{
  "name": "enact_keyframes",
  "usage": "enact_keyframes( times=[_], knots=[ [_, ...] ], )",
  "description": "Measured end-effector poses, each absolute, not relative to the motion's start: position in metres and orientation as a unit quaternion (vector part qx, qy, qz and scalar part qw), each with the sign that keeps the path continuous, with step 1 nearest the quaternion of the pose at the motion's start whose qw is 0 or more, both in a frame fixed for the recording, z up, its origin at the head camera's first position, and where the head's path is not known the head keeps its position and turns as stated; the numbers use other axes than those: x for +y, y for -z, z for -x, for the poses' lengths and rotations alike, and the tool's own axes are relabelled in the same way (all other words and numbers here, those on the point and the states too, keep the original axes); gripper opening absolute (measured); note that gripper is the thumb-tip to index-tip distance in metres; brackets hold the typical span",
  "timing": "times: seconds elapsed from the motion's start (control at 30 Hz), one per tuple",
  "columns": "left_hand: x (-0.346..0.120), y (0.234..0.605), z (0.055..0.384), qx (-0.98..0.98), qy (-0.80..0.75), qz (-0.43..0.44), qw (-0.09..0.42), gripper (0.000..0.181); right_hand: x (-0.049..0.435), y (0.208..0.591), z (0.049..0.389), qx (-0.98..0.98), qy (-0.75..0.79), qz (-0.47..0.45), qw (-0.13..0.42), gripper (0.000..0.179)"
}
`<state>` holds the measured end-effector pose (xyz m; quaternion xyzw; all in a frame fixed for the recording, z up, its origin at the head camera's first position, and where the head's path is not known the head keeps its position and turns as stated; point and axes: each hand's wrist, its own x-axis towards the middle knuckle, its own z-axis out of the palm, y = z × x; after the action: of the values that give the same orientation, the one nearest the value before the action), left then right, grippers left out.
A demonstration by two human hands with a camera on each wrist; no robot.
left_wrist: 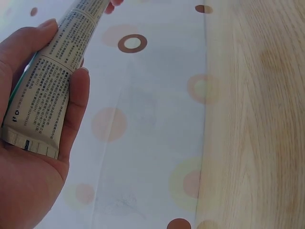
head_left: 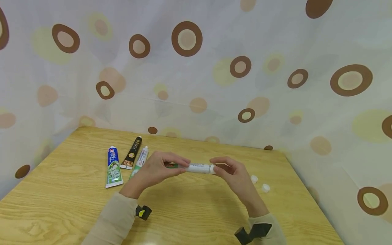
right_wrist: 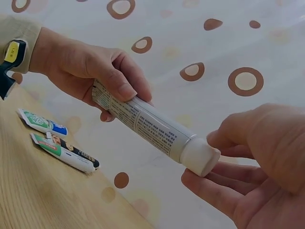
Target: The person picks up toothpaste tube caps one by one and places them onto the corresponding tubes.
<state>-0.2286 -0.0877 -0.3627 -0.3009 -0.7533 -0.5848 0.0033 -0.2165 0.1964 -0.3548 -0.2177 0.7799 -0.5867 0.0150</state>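
Head view: the left hand (head_left: 157, 168) has its grip clamped on a white tube (head_left: 198, 168), thumb and fingers on opposite sides, holding it up off the counter (head_left: 190, 207). In the left wrist view, the tube's flat end sits against the palm, and rows of small dark print cover the side facing that camera.

From the left grip the tube points right, its long axis running nearly level across the gap between the hands. It ends in a white cap (right_wrist: 200, 156), which lies away from the left palm and right at the fingertips of the right hand (head_left: 231, 175), so that hand is the nearer one to it. The right grip is closed on the cap, digits touching it on opposite sides; how firmly they squeeze, I cannot tell.

Just beside the right grip, to its right, lies one loose cap (head_left: 254, 179), with a second loose cap (head_left: 265, 188) slightly farther right. Left of the left grip, a green-and-white tube (head_left: 142, 158) is partly hidden by the hand; past it lie a black tube (head_left: 133, 153) and a blue-and-green tube (head_left: 114, 168). Beyond both grips hangs a spotted sheet (head_left: 211, 122).
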Motion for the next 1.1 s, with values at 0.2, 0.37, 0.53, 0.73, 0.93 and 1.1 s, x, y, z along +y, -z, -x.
enact_keyframes(
  times=[0.2,0.37,0.53,0.73,0.93,1.1],
  knots=[
    [-0.0888,0.3622,0.2278,-0.751,0.59,0.295,0.004,0.014,0.1974,0.3556,0.2168,0.787,0.575,0.223,0.019,0.031],
    [-0.0887,0.3619,0.2279,-0.755,0.584,0.298,0.003,0.014,0.1969,0.3548,0.2169,0.786,0.578,0.218,0.015,0.033],
    [-0.0896,0.362,0.2267,-0.755,0.585,0.296,0.004,0.014,0.196,0.3538,0.2167,0.789,0.574,0.217,0.019,0.033],
    [-0.0908,0.3629,0.2271,-0.757,0.584,0.293,0.003,0.014,0.196,0.3541,0.2168,0.79,0.57,0.225,0.035,0.03],
    [-0.0899,0.3633,0.2277,-0.758,0.581,0.296,0.002,0.014,0.196,0.3545,0.2184,0.791,0.568,0.225,0.023,0.03],
    [-0.0897,0.3638,0.2282,-0.758,0.58,0.296,0.003,0.013,0.1965,0.3549,0.2183,0.792,0.571,0.216,0.029,0.028]
  ],
)
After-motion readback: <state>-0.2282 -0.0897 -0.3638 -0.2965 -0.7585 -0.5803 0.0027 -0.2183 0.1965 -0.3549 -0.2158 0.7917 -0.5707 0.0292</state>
